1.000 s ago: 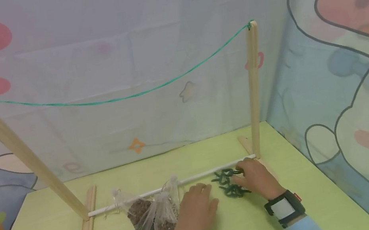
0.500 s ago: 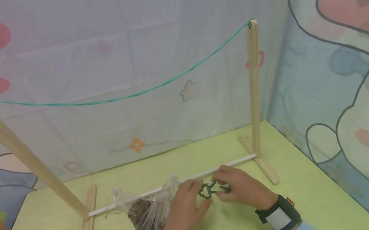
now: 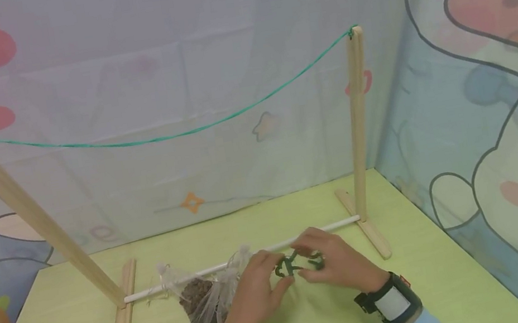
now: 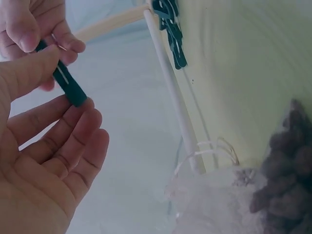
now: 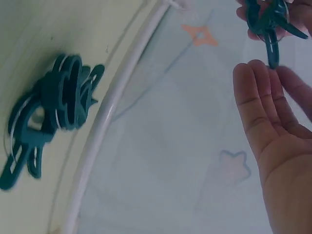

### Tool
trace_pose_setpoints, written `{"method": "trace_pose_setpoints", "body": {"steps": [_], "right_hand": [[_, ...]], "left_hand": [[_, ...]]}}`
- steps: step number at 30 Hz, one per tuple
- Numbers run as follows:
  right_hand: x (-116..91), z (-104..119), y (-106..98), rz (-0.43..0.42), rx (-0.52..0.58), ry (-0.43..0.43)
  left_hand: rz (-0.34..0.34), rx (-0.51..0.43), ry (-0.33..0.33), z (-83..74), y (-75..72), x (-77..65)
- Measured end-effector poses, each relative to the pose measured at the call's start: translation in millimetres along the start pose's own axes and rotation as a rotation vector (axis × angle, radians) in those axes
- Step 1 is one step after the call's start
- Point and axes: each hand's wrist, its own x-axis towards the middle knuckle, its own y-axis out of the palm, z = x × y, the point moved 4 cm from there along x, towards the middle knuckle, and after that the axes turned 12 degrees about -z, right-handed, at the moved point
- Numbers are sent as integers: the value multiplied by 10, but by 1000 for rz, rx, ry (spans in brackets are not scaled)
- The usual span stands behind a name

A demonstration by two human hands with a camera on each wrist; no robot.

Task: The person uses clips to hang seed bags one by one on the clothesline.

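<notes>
Pinching one small clip from both sides invites a slip

The dark green clip [image 4: 73, 88] is held off the surface [image 3: 435, 280], with the left hand [image 3: 251, 290] at nine o'clock of it and the right hand [image 3: 340, 262] at three. The left fingers are narrow, thumb on top of the clip; the right fingers pinch its other end.

The likeliest trouble lies in that shared hold. The clip looks sprung, so uneven pressure could twist it or flick it away. If one hand pulls before the other eases off, it could drop.

The loose clips [image 5: 52, 92] lie bunched on the surface, half hidden by the right hand in the head view, also towards three o'clock. They overlap; whether any are hooked together I cannot tell. If they are, lifting one would probably drag its neighbours along.

Near nine o'clock, a filled clear bag [image 3: 196, 295] sits beside a second bag [image 3: 229, 282], which the left hand mostly covers. A careless sweep of that wrist could knock either, and the thin plastic might snag on the white rod [image 3: 340, 224] just beyond.

Towards eleven o'clock the green cord [image 3: 149, 141] sags between the left post [image 3: 33, 214] and the right post [image 3: 358, 123]. A raised hand catching it could rock both posts on their narrow feet.
</notes>
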Motion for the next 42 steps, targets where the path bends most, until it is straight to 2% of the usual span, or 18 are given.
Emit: {"method": "trace_pose_setpoints", "body": {"steps": [2, 5, 9, 15, 21, 24, 28, 33, 36, 42], "right_hand": [[4, -31, -7, -18, 75, 29], [0, -59, -10, -23, 188, 107], [-6, -63, -12, -32, 276, 155], [-11, -51, -17, -64, 285, 176], [4, -13, -23, -99, 257, 146], [14, -1, -28, -121, 233, 136], [17, -9, -35, -153, 214, 132], [15, -32, -61, -178, 227, 141], [14, -36, -79, -194, 220, 146], [20, -30, -86, -208, 231, 171]], "left_hand": [[0, -55, -23, 2, -10, -1], [-14, -117, -21, -7, -23, -4], [-16, -161, -20, -17, -37, -4], [-9, -190, -31, -26, -50, 8], [8, -198, -42, -44, -66, 21], [12, -169, -40, -48, -105, 37], [-11, -98, -59, -4, -262, 57], [-41, -18, -193, 159, -550, 37], [-49, 21, -263, 275, -674, 7], [-108, 93, -333, 462, -828, -40]]}}
